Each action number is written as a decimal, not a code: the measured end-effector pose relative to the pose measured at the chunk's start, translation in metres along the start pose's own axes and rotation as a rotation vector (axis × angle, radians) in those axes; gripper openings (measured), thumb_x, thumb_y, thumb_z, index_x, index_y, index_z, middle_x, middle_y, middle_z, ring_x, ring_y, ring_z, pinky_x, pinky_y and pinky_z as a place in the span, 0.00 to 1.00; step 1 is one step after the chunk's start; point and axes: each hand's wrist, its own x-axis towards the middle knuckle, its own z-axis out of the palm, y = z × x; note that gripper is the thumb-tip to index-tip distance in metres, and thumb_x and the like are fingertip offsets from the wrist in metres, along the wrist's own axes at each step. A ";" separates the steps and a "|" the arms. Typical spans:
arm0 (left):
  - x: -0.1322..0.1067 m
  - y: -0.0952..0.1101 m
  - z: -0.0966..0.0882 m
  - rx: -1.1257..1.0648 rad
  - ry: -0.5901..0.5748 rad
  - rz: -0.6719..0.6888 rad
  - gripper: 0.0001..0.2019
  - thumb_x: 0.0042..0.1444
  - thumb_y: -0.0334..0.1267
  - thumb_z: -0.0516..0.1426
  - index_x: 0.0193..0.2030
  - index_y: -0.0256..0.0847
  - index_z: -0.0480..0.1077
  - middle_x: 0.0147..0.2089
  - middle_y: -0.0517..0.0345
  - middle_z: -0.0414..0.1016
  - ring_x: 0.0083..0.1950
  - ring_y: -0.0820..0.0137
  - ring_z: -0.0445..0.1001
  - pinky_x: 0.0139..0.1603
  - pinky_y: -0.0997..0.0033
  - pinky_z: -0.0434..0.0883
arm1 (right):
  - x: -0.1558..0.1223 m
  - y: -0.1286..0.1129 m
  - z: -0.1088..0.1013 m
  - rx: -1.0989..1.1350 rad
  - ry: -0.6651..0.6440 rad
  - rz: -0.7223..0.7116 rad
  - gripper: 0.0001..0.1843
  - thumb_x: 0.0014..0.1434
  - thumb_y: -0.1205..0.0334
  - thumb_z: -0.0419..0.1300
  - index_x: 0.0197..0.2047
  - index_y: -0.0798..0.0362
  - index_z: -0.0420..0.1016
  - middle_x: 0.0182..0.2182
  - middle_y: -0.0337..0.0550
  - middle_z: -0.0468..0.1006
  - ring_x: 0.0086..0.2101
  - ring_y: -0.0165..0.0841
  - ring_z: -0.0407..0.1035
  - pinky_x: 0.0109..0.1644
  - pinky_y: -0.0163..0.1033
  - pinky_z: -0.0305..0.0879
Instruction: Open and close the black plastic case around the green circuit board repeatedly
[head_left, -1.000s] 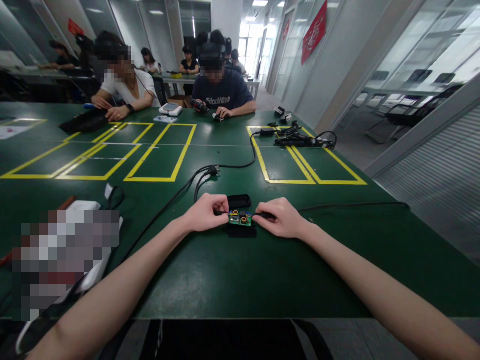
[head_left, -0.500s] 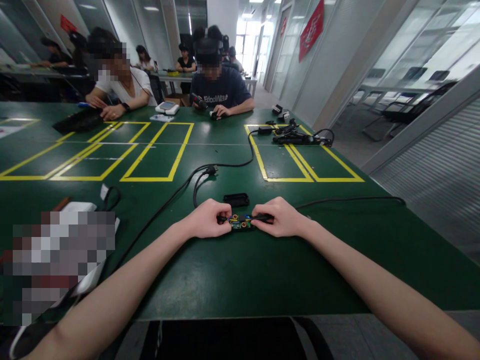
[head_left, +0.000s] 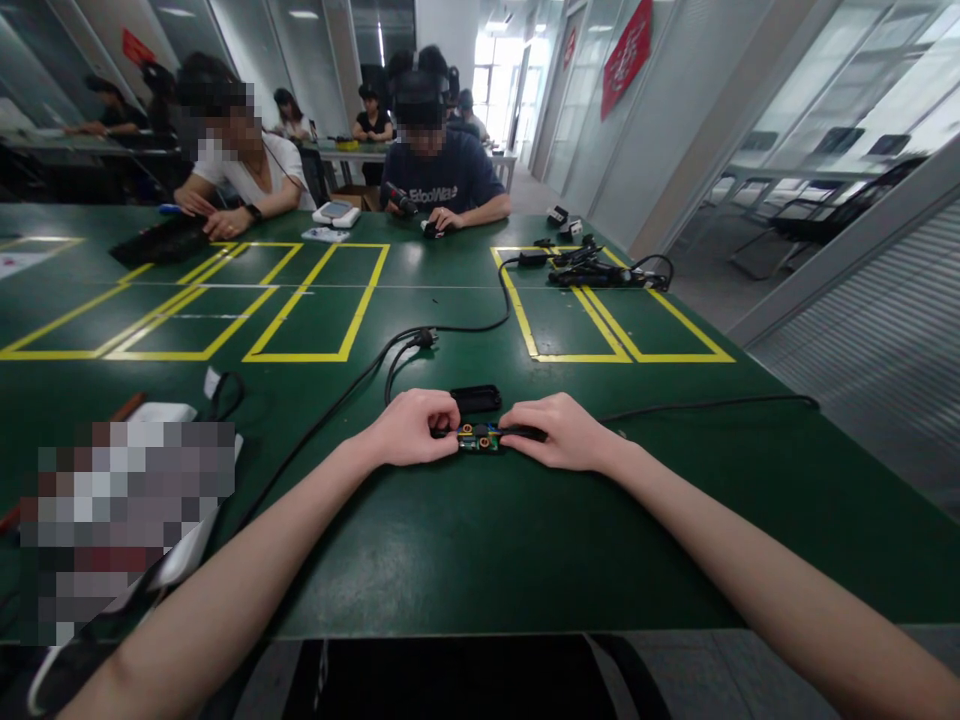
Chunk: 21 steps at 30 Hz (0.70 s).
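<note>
A small green circuit board [head_left: 478, 437] with orange and blue parts sits in a black casing on the green table [head_left: 465, 540]. My left hand [head_left: 411, 428] pinches its left end, fingers curled closed. My right hand [head_left: 561, 434] grips the right end, where a black cable [head_left: 712, 404] leaves toward the right. A separate black cover [head_left: 475, 399] lies just behind the board, untouched.
A black power cord with a plug [head_left: 424, 340] snakes across the table behind my hands. Yellow tape rectangles [head_left: 315, 300] mark the tabletop. A pile of black adapters and cables [head_left: 600, 272] lies far right. Two people [head_left: 442, 180] sit opposite. A blurred object [head_left: 127, 520] lies at left.
The board was tilted up out of the lower black casing a second ago; my hands have pressed it down flat into the casing and still hold both ends.
</note>
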 end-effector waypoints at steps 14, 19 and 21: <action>0.005 0.001 -0.011 -0.339 -0.195 -0.247 0.11 0.53 0.43 0.65 0.29 0.36 0.74 0.22 0.65 0.68 0.24 0.77 0.63 0.26 0.78 0.60 | 0.002 0.001 -0.001 -0.033 0.029 -0.068 0.16 0.73 0.61 0.55 0.37 0.55 0.81 0.30 0.43 0.79 0.29 0.30 0.72 0.32 0.35 0.61; 0.004 -0.001 -0.008 -0.285 -0.143 -0.167 0.13 0.53 0.44 0.64 0.28 0.38 0.69 0.23 0.65 0.67 0.25 0.76 0.63 0.27 0.77 0.60 | 0.007 -0.003 -0.005 -0.246 0.003 -0.179 0.19 0.74 0.62 0.52 0.37 0.55 0.82 0.28 0.44 0.78 0.28 0.32 0.69 0.33 0.38 0.59; 0.003 -0.002 -0.006 -0.224 -0.101 -0.131 0.14 0.54 0.44 0.63 0.26 0.39 0.67 0.22 0.66 0.66 0.24 0.76 0.62 0.27 0.76 0.59 | 0.009 -0.006 -0.006 -0.305 -0.021 -0.210 0.20 0.74 0.62 0.51 0.36 0.55 0.81 0.27 0.44 0.78 0.28 0.32 0.67 0.34 0.39 0.59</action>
